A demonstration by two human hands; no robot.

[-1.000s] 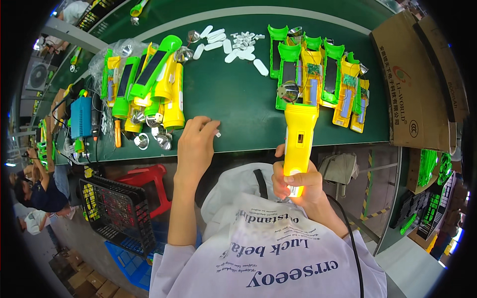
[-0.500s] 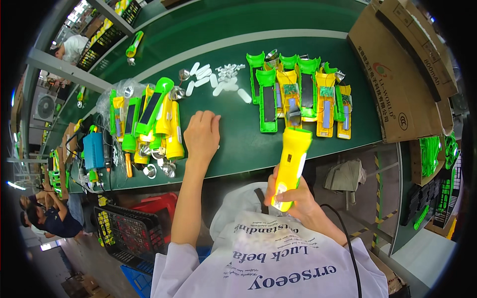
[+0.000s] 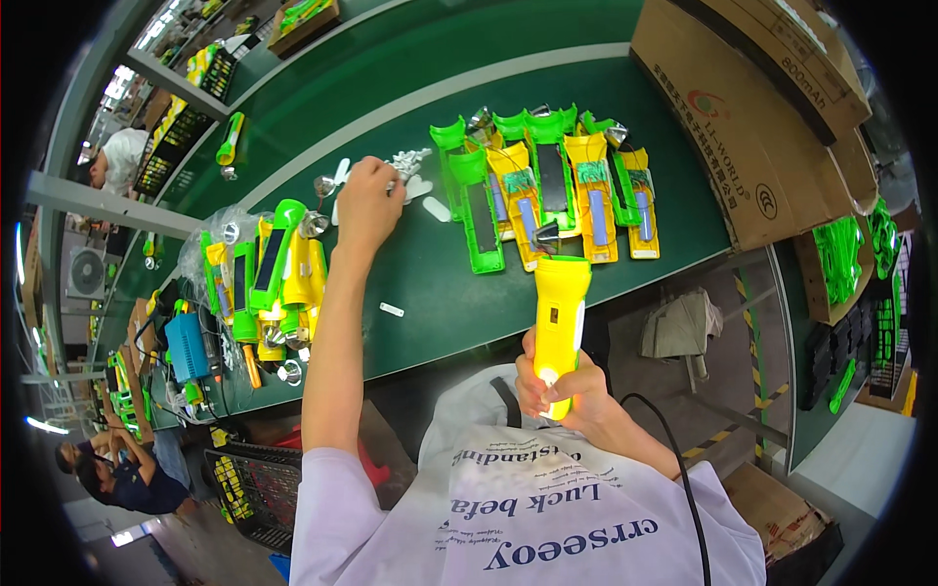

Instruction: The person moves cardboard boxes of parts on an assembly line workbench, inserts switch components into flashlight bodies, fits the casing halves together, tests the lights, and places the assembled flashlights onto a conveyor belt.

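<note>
My right hand (image 3: 567,386) is wrapped round the lower part of a yellow flashlight (image 3: 555,317), held upright in front of my chest. Its wide head points away from me, and a small reflector (image 3: 548,232) shows just beyond that end. My left hand (image 3: 371,207) is over the white plastic pieces, its fingers curled together beside a heap of small white parts (image 3: 405,162). Whatever those fingertips hold is hidden. An oblong white piece (image 3: 437,208) lies right of that hand. Closer to me, one small white strip (image 3: 391,310) lies alone on the green table.
Several opened green and yellow flashlight bodies (image 3: 598,220) with exposed circuit boards lie at the right. More flashlights (image 3: 269,273) are heaped at the left beside a blue box-shaped device (image 3: 187,347). A large cardboard box (image 3: 718,146) stands on the table's right end.
My left hand has moved away from me, from the table's middle to the white pieces, uncovering the small strip. My right hand still holds the flashlight. The whole view has shifted slightly.
</note>
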